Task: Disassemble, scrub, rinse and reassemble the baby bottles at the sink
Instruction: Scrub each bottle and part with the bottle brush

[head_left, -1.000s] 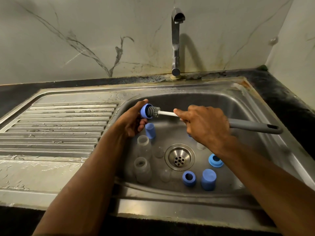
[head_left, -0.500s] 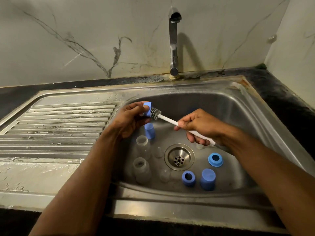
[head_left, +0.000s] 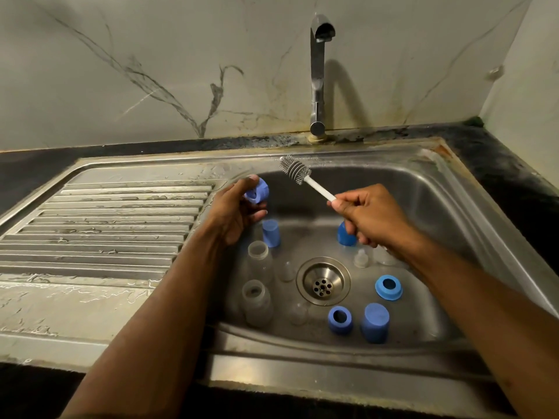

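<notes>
My left hand [head_left: 233,211] holds a blue bottle collar [head_left: 257,192] over the left side of the steel sink [head_left: 453,213]. My right hand [head_left: 372,216] grips the white stem of a bottle brush [head_left: 295,170]; its grey bristle head points up and left, clear of the collar. In the basin stand two clear bottles [head_left: 257,300] [head_left: 259,255], blue caps [head_left: 270,232] [head_left: 374,322], blue collars [head_left: 340,319] [head_left: 389,287] and clear teats [head_left: 362,257]. Another blue piece [head_left: 344,235] is partly hidden behind my right hand.
The chrome tap [head_left: 317,74] stands behind the basin, with no water running. A wet ribbed drainboard [head_left: 106,225] stretches to the left. The drain strainer [head_left: 323,285] is at the basin's middle. A black counter [head_left: 499,164] and marble walls surround the sink.
The brush head has come out of the blue collar and swung up and to the right. My right hand has lifted, and my left hand has turned the collar.
</notes>
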